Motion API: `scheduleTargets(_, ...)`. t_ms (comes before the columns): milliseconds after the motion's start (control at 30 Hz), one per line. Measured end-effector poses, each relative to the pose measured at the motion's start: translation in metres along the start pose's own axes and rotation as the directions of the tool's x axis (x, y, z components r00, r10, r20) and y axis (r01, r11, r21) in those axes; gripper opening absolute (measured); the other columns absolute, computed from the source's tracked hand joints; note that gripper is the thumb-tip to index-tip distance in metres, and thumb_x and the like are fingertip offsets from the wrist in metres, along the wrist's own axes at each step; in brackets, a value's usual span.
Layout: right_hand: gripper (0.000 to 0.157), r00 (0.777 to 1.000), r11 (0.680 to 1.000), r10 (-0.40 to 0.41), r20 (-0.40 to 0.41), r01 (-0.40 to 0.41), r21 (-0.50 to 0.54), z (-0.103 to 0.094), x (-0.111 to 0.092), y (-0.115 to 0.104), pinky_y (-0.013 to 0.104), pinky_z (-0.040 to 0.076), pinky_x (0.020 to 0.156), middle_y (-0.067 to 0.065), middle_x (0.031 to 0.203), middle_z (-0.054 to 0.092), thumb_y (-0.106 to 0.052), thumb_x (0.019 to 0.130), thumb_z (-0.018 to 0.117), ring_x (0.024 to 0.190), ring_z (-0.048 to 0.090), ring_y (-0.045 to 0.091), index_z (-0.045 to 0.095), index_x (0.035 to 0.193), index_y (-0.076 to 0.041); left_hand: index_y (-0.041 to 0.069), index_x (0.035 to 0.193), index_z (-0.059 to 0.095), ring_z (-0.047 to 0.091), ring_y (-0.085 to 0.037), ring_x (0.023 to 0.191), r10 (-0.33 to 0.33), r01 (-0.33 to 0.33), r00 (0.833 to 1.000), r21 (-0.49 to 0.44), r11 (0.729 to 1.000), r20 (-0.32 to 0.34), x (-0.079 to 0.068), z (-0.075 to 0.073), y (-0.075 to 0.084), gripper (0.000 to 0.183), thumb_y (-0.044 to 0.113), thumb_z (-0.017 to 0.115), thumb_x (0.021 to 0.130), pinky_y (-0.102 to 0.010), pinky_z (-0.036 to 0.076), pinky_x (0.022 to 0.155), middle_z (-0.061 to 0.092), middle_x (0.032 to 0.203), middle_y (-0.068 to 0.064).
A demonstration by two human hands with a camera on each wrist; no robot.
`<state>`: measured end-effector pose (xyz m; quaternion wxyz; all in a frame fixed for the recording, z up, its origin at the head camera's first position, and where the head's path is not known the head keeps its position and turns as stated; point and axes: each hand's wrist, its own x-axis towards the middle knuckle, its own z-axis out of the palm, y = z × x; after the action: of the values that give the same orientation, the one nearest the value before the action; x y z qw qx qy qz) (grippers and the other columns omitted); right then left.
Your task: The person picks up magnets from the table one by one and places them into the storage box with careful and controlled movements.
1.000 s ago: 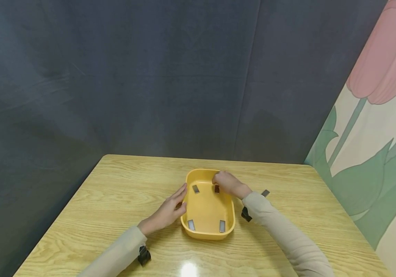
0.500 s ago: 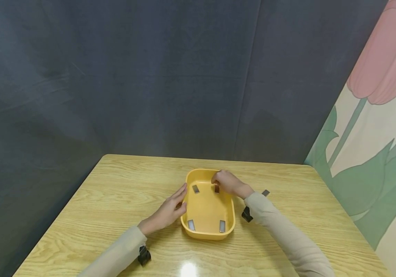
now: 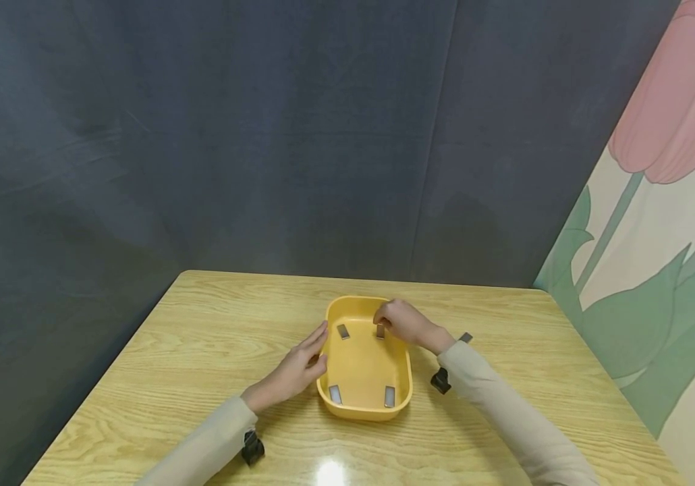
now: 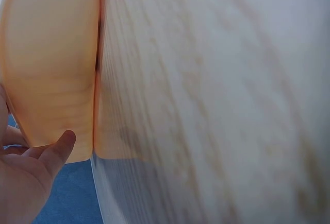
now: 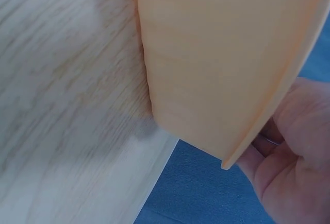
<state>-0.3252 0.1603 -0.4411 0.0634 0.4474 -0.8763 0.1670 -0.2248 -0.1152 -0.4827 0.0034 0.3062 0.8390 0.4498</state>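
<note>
A yellow plastic bin [image 3: 367,368] lies on the table. My left hand [image 3: 295,371] rests along its left rim with straight fingers; in the left wrist view the thumb [image 4: 64,144] lies against the outer wall. My right hand [image 3: 405,321] reaches over the far right rim, fingers bent down at the far end of a small grey metal plate [image 3: 380,332]. I cannot tell whether they pinch it. Similar plates sit near the other corners: far left [image 3: 343,331], near left [image 3: 335,394] and near right [image 3: 389,396]. In the right wrist view, the wall hides the right fingertips.
Another grey metal plate [image 3: 465,337] lies on the wooden table [image 3: 214,337] right of the bin, partly behind the right sleeve. A dark curtain [image 3: 299,148] hangs behind the table, and a tulip-painted wall [image 3: 639,304] stands at the right.
The right wrist and sleeve have shifted slightly right, and the right fingers sit a touch further from the plate's middle, which looks lighter. The left hand and bin have stayed put.
</note>
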Motion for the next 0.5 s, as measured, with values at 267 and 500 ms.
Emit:
scheduleTargets(267, 0.03, 0.999, 1.0, 0.028, 0.016, -0.028, 0.001, -0.004, -0.007, -0.005, 0.03, 0.06, 0.071, 0.01, 0.093, 0.073, 0.02, 0.084, 0.055, 0.083, 0.068, 0.018, 0.077, 0.095, 0.002, -0.012, 0.15, 0.024, 0.03, -0.036, 0.141, -0.008, 0.009, 1.0, 0.028, 1.0, -0.014, 0.0, 0.001, 0.002, 0.054, 0.002, 0.048, 0.103, -0.031, 0.045, 0.102, 0.012, 0.161, -0.023)
scheduleTargets(500, 0.029, 1.0, 1.0, 0.009, 0.0, -0.009, -0.009, -0.008, -0.011, -0.01, 0.029, 0.058, 0.067, 0.009, 0.09, 0.073, 0.018, 0.086, 0.054, 0.079, 0.067, 0.018, 0.076, 0.094, 0.001, -0.011, 0.15, 0.024, 0.031, -0.035, 0.141, -0.009, 0.009, 1.0, 0.026, 1.0, -0.01, 0.0, 0.001, 0.002, 0.055, 0.003, 0.048, 0.103, -0.03, 0.046, 0.102, 0.012, 0.162, -0.022)
